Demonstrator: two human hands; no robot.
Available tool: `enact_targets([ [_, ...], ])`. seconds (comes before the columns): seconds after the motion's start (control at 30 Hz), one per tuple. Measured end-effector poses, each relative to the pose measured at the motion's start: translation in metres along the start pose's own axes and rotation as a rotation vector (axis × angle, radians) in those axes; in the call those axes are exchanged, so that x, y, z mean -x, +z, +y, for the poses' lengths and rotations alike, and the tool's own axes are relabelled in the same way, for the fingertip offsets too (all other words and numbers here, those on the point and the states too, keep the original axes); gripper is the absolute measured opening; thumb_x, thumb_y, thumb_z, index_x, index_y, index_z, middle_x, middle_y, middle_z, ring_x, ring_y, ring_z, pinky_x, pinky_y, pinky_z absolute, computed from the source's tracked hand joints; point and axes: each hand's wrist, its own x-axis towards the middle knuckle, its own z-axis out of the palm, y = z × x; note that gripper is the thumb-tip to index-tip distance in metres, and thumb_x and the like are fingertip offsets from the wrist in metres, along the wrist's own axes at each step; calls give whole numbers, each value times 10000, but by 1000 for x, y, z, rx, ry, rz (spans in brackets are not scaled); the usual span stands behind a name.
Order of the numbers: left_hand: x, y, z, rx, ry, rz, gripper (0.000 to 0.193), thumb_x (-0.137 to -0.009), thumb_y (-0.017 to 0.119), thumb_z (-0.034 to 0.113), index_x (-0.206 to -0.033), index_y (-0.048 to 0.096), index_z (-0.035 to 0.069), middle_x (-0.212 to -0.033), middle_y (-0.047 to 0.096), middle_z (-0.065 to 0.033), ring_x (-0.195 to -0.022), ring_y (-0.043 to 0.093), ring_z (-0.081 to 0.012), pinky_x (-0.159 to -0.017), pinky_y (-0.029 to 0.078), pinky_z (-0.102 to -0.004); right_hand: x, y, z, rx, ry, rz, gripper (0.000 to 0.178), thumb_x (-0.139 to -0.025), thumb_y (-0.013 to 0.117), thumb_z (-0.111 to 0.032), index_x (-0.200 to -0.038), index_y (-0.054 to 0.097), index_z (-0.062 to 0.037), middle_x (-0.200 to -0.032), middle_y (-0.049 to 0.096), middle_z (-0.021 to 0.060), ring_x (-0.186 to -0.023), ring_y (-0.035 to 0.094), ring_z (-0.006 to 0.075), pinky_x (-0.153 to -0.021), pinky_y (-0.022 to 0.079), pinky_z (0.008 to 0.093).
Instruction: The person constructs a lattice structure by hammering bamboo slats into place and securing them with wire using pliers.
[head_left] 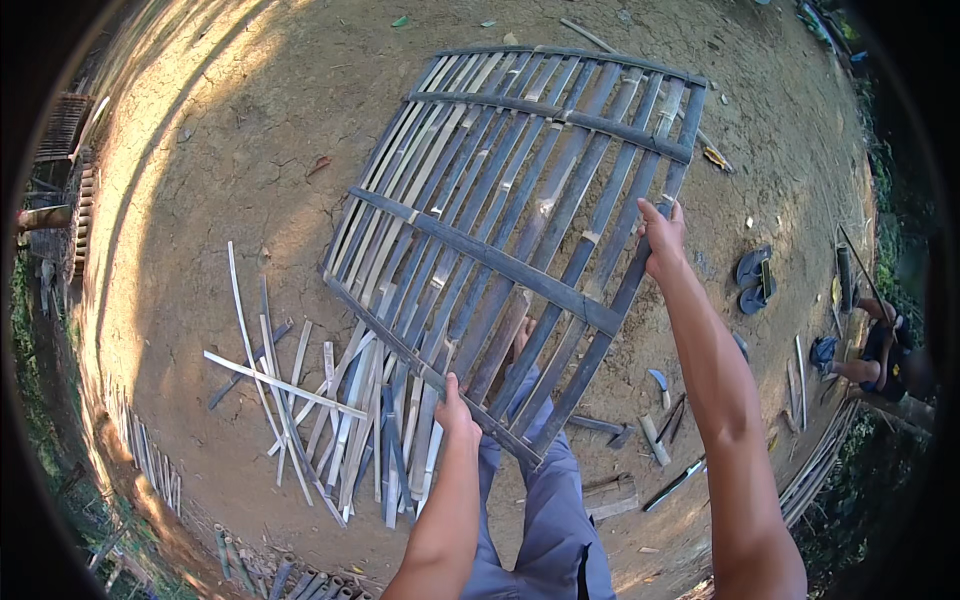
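Note:
Both my hands hold up a slatted bamboo panel, made of long narrow strips fixed across several crosspieces, tilted above the ground in front of my legs. My left hand is closed round its near edge crosspiece. Farther up, my right hand grips the outer slat on the right side, the thumb and fingers wrapped over it. Below the panel's near left part lies a loose pile of split bamboo strips, partly hidden by it.
Right of my legs lie a hammer-like tool, a long blade, a curved blade and a short bamboo piece. A pair of dark sandals rests farther right. Another person sits at the right edge. Bamboo poles lie at the bottom.

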Motion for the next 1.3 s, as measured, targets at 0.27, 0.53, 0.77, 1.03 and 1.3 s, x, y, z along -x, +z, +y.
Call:
enact_targets([
  [0.27,-37,-1,59,-5,92,177,738,-933,709,604,-1280,621,-41,-1245,667,-142,-1055,674,-260,-926,562,-449,3,78,15,-7,-34,-276,811,-940,781,-279,-1598,337,-114,-1273,637,174,-1091,657,255,-853,549,362],
  [0.53,-25,86,-48,-301,-41,495,788,-963,678,596,-1378,563,-65,-1386,637,-155,-1188,639,-278,-1004,530,-446,150,-78,169,88,567,-161,707,-971,742,-328,-1575,436,-125,-1319,640,102,-1179,628,214,-923,506,408],
  [0.77,-60,116,-67,-329,135,482,730,-980,677,564,-1318,590,-77,-1348,662,-160,-1143,665,-273,-996,530,-387,307,-80,215,-65,888,-213,563,-991,730,-200,-1494,522,-56,-1149,695,41,-998,633,117,-829,509,286],
  [1.03,-112,55,-70,-281,-194,66,772,-951,692,583,-1497,463,88,-1409,605,-91,-1265,630,-262,-1129,468,-444,484,-106,173,-157,914,-176,549,-966,743,-123,-1465,541,-18,-1200,703,109,-1061,654,174,-893,536,318],
  [1.3,-152,21,-47,-515,-518,-372,1159,-876,744,524,-1685,1,151,-1764,46,-82,-1593,215,-277,-1256,202,-570,551,-118,121,-90,906,-153,563,-983,715,-106,-1510,524,-45,-1264,689,127,-1132,656,180,-987,535,318],
])
